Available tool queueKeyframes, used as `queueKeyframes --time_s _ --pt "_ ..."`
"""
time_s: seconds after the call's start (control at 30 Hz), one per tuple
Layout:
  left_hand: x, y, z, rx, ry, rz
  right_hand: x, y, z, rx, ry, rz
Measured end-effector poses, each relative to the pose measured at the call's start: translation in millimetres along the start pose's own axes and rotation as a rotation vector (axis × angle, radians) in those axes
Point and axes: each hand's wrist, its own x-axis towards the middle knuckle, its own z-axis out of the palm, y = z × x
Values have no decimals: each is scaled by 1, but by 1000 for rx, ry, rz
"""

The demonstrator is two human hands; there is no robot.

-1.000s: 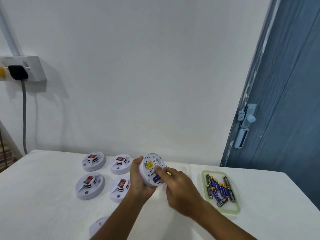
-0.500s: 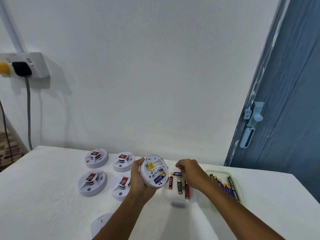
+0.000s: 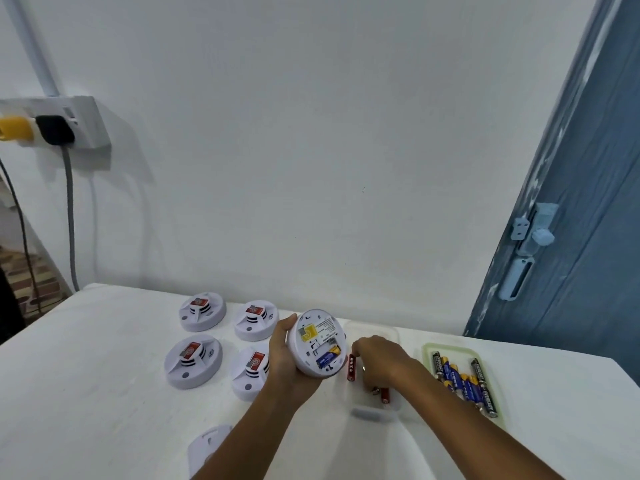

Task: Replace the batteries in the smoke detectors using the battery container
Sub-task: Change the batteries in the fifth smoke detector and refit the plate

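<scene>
My left hand [image 3: 285,360] grips a white smoke detector [image 3: 317,342] tilted up, its back facing me. The open bay shows one blue and yellow battery [image 3: 328,356]. My right hand [image 3: 379,362] reaches down into a clear tray [image 3: 372,412] just right of the detector, its curled fingers over red batteries [image 3: 351,367] lying there. Whether the fingers pinch one is hidden. A pale green battery container [image 3: 429,349] with several blue and black batteries [image 3: 462,379] lies further right.
Several white smoke detectors [image 3: 193,361] with red labels sit face up on the white table to the left. A white cover piece [image 3: 207,445] lies near the front edge under my left arm. A blue door [image 3: 571,237] stands at right, a wall socket [image 3: 55,123] at left.
My right hand left the detector's battery bay and moved right and down into the clear tray with the red batteries. The detector stays in my left hand.
</scene>
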Motion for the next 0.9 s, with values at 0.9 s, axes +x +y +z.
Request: queueKeyframes --time_s 0.9 --pt "-7 1 24 -49 -115 78 -46 -32 -18 1189 654 -208"
